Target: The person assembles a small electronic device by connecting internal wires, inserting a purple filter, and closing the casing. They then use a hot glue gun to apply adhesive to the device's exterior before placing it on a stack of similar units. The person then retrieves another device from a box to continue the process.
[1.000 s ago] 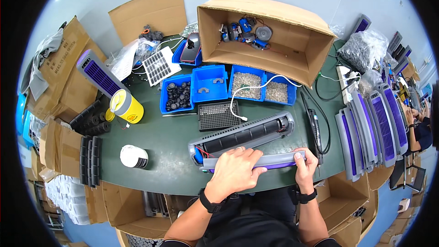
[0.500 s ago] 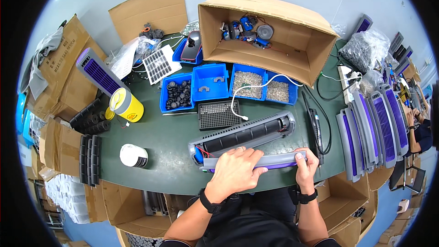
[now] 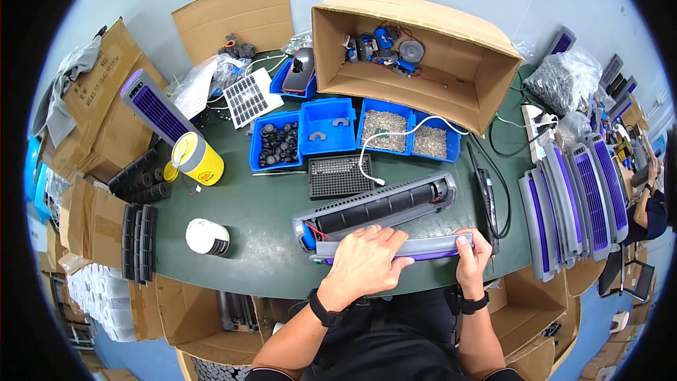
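At the near edge of the bench I hold a long grey and purple fan cover (image 3: 430, 245) between both hands. My left hand (image 3: 367, 261) wraps over its left half, thumb along the top edge. Its right end is pinched by my right hand (image 3: 471, 257), with the thumb on top. Just beyond lies the open grey fan housing (image 3: 441, 194), a long black cylindrical fan wheel (image 3: 377, 208) inside. Red wires (image 3: 314, 231) and a blue part show at the housing's left end, where the cover sits close in front; whether they touch I cannot tell.
Beyond the housing are a black perforated tray (image 3: 338, 176), blue bins (image 3: 326, 127) of small parts and an open carton (image 3: 416, 85) with motors. An electric screwdriver (image 3: 486, 194) lies right, near stacked fan covers (image 3: 589, 194). A white jar (image 3: 206, 238) and yellow canister (image 3: 199, 161) stand left.
The view has shifted slightly. Both my hands keep the same hold on the cover. At the far right, another person has moved a little.
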The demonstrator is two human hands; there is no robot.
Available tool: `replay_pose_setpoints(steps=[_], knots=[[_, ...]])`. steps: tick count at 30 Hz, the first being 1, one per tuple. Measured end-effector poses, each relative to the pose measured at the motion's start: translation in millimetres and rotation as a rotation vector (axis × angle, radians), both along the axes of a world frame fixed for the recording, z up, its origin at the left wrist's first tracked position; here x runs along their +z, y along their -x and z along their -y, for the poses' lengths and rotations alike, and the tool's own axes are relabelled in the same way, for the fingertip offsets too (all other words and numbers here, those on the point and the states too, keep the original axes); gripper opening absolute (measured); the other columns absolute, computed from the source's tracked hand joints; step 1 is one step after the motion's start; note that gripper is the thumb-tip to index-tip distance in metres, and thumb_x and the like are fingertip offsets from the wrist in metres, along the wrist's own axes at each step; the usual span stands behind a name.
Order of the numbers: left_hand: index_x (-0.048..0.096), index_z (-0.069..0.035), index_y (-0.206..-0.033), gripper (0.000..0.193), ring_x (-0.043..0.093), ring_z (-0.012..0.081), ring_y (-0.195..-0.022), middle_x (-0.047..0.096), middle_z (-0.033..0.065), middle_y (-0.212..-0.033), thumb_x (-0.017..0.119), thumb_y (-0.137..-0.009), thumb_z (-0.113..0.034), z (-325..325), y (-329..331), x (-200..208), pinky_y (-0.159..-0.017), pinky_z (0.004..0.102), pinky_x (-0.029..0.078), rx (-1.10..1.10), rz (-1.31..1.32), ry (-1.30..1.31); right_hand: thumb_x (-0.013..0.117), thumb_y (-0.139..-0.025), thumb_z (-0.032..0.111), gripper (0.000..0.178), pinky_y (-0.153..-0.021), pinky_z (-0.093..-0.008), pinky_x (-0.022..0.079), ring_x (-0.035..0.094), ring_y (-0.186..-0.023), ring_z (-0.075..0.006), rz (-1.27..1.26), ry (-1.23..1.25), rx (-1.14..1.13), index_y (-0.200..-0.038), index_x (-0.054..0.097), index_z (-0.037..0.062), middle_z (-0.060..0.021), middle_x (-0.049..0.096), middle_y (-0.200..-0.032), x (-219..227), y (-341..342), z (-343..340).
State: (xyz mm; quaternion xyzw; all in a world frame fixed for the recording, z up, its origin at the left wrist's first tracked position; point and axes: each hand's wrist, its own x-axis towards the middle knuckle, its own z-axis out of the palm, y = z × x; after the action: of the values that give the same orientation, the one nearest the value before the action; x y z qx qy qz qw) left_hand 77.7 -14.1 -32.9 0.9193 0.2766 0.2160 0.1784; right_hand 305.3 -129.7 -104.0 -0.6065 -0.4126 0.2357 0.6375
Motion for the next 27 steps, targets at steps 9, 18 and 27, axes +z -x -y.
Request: replay_pose_setpoints(steps=[9, 18, 27], knots=[[0.073, -0.008, -0.106, 0.038, 0.070, 0.0298, -0.083, 0.073, 0.0091, -0.086, 0.083, -0.082, -0.037, 1.5, 0.5, -0.1, -0.075, 0.0424, 0.057, -0.004, -0.006, 0.001, 0.067, -0.099, 0.017, 0.020, -0.065, -0.0243, 0.037, 0.049, -0.072, -0.0056, -0.035, -0.005, 0.006, -0.098, 0.069, -0.0028, 0.0028, 0.059, -0.078, -5.4, -1.9, 0.8], [0.074, -0.005, -0.109, 0.040, 0.073, 0.0359, -0.090, 0.075, 0.0146, -0.091, 0.082, -0.085, -0.037, -5.8, 6.7, 7.9, -0.077, 0.0470, 0.057, -0.071, -0.060, 0.137, 0.070, -0.098, 0.016, 0.018, -0.067, -0.0236, 0.039, 0.052, -0.074, -0.0047, -0.097, -0.002, -0.009, -0.095, 0.072, -0.0022, 0.0033, 0.062, -0.079, -0.4, 3.8, 3.5], [0.075, 0.000, -0.120, 0.041, 0.072, 0.0160, -0.097, 0.079, 0.0108, -0.106, 0.087, -0.088, -0.021, -16.7, 28.5, 79.3, -0.090, 0.0338, 0.056, -0.092, 0.213, 0.619, 0.093, -0.077, 0.004, 0.093, -0.118, -0.0522, 0.045, 0.055, -0.141, -0.0299, -0.652, -0.150, 0.673, -0.156, 0.044, 0.0079, -0.0105, 0.056, -0.151, 24.6, 56.4, -5.5]])
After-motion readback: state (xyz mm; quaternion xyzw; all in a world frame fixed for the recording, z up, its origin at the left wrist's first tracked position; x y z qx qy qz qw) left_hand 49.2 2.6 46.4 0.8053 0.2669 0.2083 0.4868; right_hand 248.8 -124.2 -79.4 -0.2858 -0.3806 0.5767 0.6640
